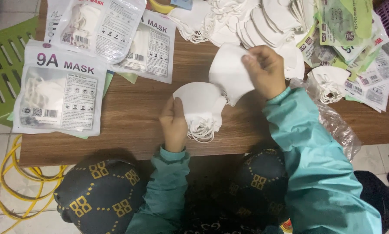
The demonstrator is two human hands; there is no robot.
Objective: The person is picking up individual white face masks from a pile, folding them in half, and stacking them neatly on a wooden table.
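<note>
Left hand [173, 125] closed around a small stack of white masks [201, 108], thumb on top and fingers beneath, ear loops dangling off the near edge just above the counter [129, 112]; held edge-on and squared, seemingly to keep the pile even. Right hand [266, 69] pinched shut on a single white mask [229, 73], thumb and fingertips gripping its upper edge, lifted just beyond and to the right of the stack, its lower corner overlapping it. Probably held by the edge so the folded shape stays flat.

Beyond the right hand, a loose heap of white masks [251, 21] spread within easy reach. Further right of that hand, a scatter of green-and-white packets [354, 39], one more mask [331, 80] lying on them, and crumpled clear plastic [333, 119] beside the forearm. Left of the left hand, well apart, three filled clear-and-white mask bags [60, 86] laid overlapping. Past those, off the counter, a green slatted crate [4, 65] and yellow cable [12, 182] on the floor.
</note>
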